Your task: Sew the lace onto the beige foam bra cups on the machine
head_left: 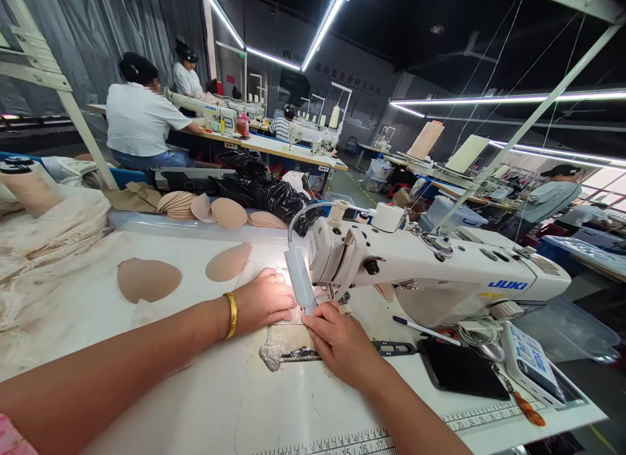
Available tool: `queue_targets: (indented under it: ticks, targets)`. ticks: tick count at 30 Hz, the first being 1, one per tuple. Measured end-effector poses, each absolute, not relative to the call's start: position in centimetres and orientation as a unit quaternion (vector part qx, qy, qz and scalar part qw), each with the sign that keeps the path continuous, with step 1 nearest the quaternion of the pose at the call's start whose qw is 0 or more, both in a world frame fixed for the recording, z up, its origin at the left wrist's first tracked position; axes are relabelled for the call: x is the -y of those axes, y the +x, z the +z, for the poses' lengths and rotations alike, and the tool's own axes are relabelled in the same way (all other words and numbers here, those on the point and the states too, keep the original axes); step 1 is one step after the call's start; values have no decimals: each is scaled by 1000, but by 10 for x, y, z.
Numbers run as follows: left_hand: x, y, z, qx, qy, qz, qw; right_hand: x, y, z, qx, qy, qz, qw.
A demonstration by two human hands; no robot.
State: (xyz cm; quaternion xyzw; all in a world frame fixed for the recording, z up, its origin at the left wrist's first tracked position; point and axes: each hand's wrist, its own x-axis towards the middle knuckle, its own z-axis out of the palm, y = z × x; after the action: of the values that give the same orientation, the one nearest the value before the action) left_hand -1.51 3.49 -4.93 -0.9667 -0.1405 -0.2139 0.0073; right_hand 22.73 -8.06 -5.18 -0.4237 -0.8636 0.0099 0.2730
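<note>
My left hand [261,302], with a gold bangle on the wrist, lies flat with fingers stretched on a pale fabric piece [286,334] beside the needle area of a white JUKI sewing machine [440,272]. My right hand [342,344] rests on the same fabric just in front of the presser foot, fingertips pressed on its edge near the machine's lamp [299,282]. Both hands are lit brightly by the lamp, and the needle itself is hidden behind it.
Two beige bra cups [148,279] lie on the white table [205,403], with a stack of cups [178,205] and a black plastic bag [264,184] behind. Lace fabric [44,259] is heaped at left. A pen [420,329], phone [462,370] and control box [531,360] sit at right. Other people sew at far tables.
</note>
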Motion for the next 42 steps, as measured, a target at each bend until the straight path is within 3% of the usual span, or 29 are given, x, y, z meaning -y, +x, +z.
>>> queue_targets:
  ticks: [12,14,18,20,22,23,25,30,33,37,42]
  targets:
    - [-28,-17,-29,217,-952,-216,-2,80,228,-55,855,-412,33,313]
    - [-15,-24,-21,225,-948,-225,-15,86,220,-48,823,-432,129,346]
    - [53,-43,-13,220,-937,-261,-79,102,190,-31,616,-460,493,407]
    - [99,-48,-18,270,-855,-299,-326,110,172,-27,531,-444,573,439]
    - [136,-48,-26,285,-689,-245,-619,121,157,-30,500,-438,565,488]
    - [148,-47,-29,308,-576,-239,-718,128,151,-34,497,-438,547,511]
    - [156,-44,-31,346,-399,-297,-796,145,141,-44,506,-445,504,540]
    - [139,-43,-13,360,-269,-486,-750,191,135,-63,548,-472,454,520]
    - [144,-41,-6,340,-308,-446,-769,197,139,-59,551,-479,450,514]
    - [160,-36,-3,301,-351,-394,-794,186,146,-49,484,-454,546,511]
    - [156,-32,-2,330,-268,-463,-778,184,139,-59,382,-411,605,566]
